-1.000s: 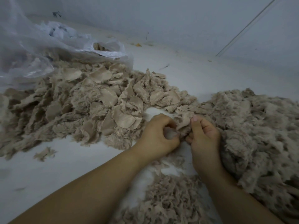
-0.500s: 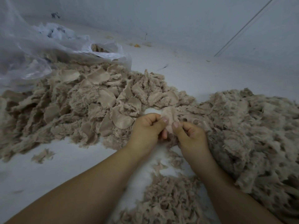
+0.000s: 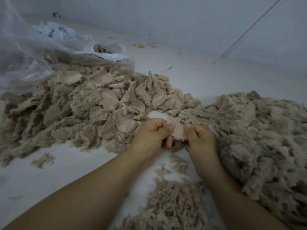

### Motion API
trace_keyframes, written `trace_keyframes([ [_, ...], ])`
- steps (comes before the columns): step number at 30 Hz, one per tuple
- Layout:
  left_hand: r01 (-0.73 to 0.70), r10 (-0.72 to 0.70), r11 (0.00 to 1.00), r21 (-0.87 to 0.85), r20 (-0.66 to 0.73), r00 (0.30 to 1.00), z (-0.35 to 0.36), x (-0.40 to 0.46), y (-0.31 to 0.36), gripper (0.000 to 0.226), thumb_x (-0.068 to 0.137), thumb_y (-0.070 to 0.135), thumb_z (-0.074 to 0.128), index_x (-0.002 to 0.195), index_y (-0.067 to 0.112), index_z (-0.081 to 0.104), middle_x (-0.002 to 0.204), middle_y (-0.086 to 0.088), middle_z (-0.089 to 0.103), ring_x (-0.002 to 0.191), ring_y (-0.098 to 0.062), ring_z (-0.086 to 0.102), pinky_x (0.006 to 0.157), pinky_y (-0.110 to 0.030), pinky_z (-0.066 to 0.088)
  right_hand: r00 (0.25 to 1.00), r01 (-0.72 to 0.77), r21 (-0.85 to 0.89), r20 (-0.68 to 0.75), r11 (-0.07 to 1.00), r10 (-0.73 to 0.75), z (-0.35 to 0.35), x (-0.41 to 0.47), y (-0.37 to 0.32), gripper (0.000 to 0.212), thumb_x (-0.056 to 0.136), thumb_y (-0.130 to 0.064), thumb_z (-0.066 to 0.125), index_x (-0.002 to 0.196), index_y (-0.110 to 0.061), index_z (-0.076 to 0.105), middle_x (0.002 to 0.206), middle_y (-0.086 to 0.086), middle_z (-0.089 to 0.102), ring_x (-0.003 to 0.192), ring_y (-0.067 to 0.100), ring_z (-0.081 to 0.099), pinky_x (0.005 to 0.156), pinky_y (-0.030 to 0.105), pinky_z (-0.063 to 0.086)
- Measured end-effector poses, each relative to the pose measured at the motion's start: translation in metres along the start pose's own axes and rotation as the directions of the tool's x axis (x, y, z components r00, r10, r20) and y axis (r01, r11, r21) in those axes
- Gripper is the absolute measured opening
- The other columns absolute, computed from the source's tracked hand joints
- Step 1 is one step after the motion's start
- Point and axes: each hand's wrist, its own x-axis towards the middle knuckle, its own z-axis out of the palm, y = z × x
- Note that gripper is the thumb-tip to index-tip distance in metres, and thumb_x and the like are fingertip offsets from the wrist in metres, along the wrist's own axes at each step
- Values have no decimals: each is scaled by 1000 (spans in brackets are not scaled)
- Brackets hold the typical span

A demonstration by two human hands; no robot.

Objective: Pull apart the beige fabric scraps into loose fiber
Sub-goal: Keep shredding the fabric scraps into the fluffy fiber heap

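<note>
— Hands?
— Two: left hand and right hand, both pinching one beige scrap at frame centre.
— Heaps?
— Three: scrap pile left, loose fiber right, smaller fiber heap bottom centre. One plastic bag upper left.

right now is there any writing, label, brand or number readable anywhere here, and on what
None: no readable text anywhere.
The clear plastic bag shows no print.
The fabric scrap pinched between left hand and right hand is plain beige.
</note>
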Motion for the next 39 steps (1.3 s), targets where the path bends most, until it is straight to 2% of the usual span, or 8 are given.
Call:
trace_keyframes([
  [3, 10, -11, 999, -30, -42, 999, -1, 0, 2, 37, 96, 11, 57, 58, 9, 57, 49, -12, 54, 49, -21, 45, 57, -27, 41, 997, -20, 67, -71, 998, 25, -2, 3, -1, 41, 104, -26, 47, 69, -16, 66, 58, -2, 59, 49, 8, 49, 48, 26, 39],
  [7, 6, -8, 999, -33, -64, 998, 1, -1, 2, 34, 96, 10, 57, 62, 9, 59, 48, -12, 53, 49, -23, 44, 61, -33, 42, 978, 135, -43, 168, 990, -126, 0, -5, -5, 33, 97, -35, 59, 69, -24, 72, 51, -6, 56, 49, 2, 49, 48, 23, 42],
  [11, -152, 223, 953, 260, -269, 937, -8, 2, 9, 29, 92, -2, 58, 75, 22, 60, 44, 6, 49, 39, -11, 40, 45, -19, 37, 997, 60, -139, 54, 988, -53, -1, 1, 1, 37, 100, -26, 56, 66, -22, 70, 51, 2, 37, 47, 12, 35, 46, 25, 32],
  [14, -161, 433, 650, 742, -189, 881, -35, 7, 15, 26, 84, -6, 58, 77, 18, 63, 51, 10, 53, 44, -4, 46, 47, -19, 40, 1000, 0, -67, 22, 998, 2, -6, 4, 2, 30, 102, -25, 51, 86, -28, 77, 51, -2, 41, 46, 12, 39, 45, 22, 36],
  [17, -73, 288, 168, 983, 21, 957, -57, 13, 19, 15, 81, 4, 57, 80, 14, 69, 70, -9, 67, 68, -31, 61, 59, -33, 47, 998, 7, -99, 62, 995, -1, -6, 2, 3, 30, 101, -23, 52, 87, -36, 74, 47, -11, 46, 44, 8, 42, 44, 17, 38],
  [25, -24, 338, -258, 966, 114, 934, -57, 21, 21, 27, 86, 23, 58, 108, 8, 60, 93, -15, 67, 89, -36, 61, 62, -36, 41, 999, 9, -86, 41, 996, -5, -8, 2, 3, 31, 101, -19, 51, 87, -32, 75, 53, -17, 56, 47, 2, 50, 50, 15, 43],
  [31, -278, 580, -202, 939, 344, 738, -17, -8, 22, 21, 84, 25, 47, 74, 8, 55, 65, -11, 53, 63, -30, 51, 55, -32, 30, 998, -54, 17, 17, 998, 53, -4, 4, 3, 26, 102, -19, 53, 90, -25, 76, 62, -9, 60, 61, 7, 61, 62, 24, 54],
  [39, -403, 359, -316, 859, 501, 787, 14, -28, 8, 27, 83, 37, 68, 78, 11, 63, 65, -7, 58, 64, -29, 56, 57, -36, 44, 998, 24, -58, 60, 998, -20, -5, 0, 0, 21, 102, -17, 52, 104, -14, 73, 65, -21, 61, 66, -3, 61, 68, 26, 55],
])
